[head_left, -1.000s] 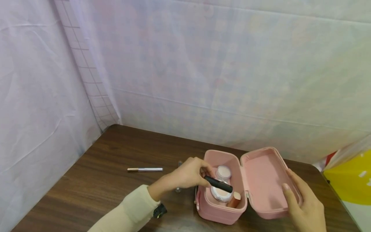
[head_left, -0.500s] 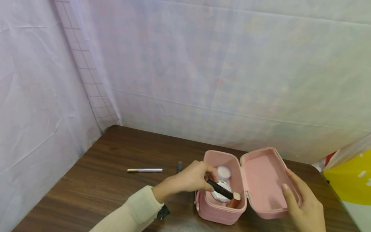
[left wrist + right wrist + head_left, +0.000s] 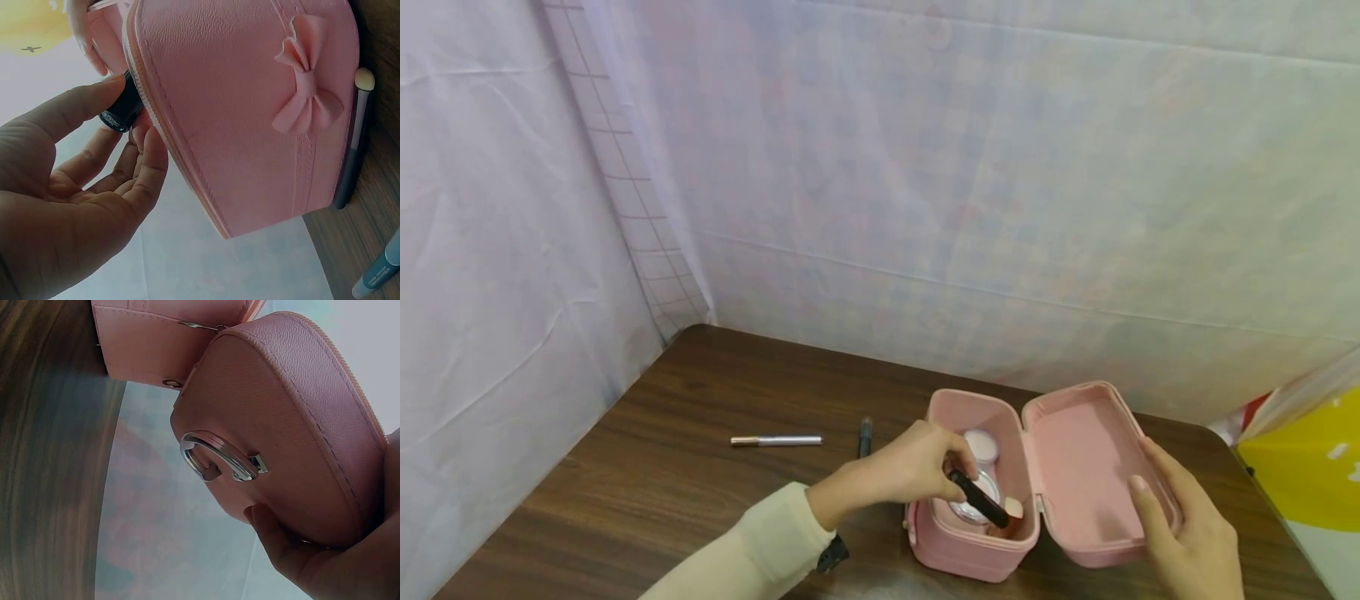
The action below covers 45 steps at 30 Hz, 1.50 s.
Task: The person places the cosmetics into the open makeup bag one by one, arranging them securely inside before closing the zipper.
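Observation:
My left hand [image 3: 910, 471] pinches a slim black cosmetic tube [image 3: 979, 498] between thumb and fingers, tilted down over the open pink makeup case [image 3: 973, 560]. In the left wrist view the tube's round end shows beside the zippered rim. Inside the case lie a white-topped round jar [image 3: 981, 446], a silver-rimmed round compact [image 3: 966, 510] and a brown item with a beige cap [image 3: 1013, 507], which the tube's lower end overlaps. At the right, my right hand [image 3: 1197, 525] grips the edge of the case's lid [image 3: 1090, 475], thumb on its inner side. A silver handle [image 3: 219, 455] shows on the lid's outside.
A silver pen-like tube with a gold end [image 3: 777, 440] lies on the dark wooden table [image 3: 700, 500]. Behind my left wrist is a dark-capped tube [image 3: 865, 437]. A sponge-tipped applicator [image 3: 357, 134] lies along the case's bow side. White cloth [image 3: 925, 208] hangs behind.
My left hand has moved a little right and down with the black tube, which now tilts more steeply toward the case's near right corner. The right hand and lid stay put.

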Tool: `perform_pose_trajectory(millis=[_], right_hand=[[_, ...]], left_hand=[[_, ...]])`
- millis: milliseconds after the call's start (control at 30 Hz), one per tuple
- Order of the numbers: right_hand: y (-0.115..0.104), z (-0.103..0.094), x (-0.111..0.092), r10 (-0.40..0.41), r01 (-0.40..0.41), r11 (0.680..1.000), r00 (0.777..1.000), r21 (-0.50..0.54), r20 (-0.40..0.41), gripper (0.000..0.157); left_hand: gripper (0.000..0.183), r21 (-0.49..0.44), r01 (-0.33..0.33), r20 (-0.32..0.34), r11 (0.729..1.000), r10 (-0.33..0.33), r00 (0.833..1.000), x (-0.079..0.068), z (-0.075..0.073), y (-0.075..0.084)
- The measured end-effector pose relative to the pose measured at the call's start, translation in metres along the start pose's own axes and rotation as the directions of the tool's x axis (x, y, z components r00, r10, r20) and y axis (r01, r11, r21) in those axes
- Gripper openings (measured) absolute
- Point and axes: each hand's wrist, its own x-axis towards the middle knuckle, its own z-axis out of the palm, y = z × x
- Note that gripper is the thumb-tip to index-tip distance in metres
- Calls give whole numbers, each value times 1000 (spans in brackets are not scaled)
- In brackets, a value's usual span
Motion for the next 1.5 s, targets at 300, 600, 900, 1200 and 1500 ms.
perform_pose_trajectory(millis=[300,600,900,1200,1500], right_hand=[[1,1,-1,5,-5,1000,1000,-6,8,48],[2,1,-2,2,-2,1000,1000,0,22,48],[2,0,-1,10,-10,1000,1000,-10,20,48],[1,0,-2,22,-22,1000,1000,-15,5,48],[2,1,-2,13,-13,1000,1000,-4,1,47]], left_hand=[[21,-11,-29,12,1000,29,1000,4,10,3],[24,-12,-48,13,999,48,999,8,21,6],[26,-14,-58,6,998,58,998,12,31,6],[28,110,-89,-17,990,92,996,15,42,9],[33,157,-123,-28,980,129,991,17,48,12]])
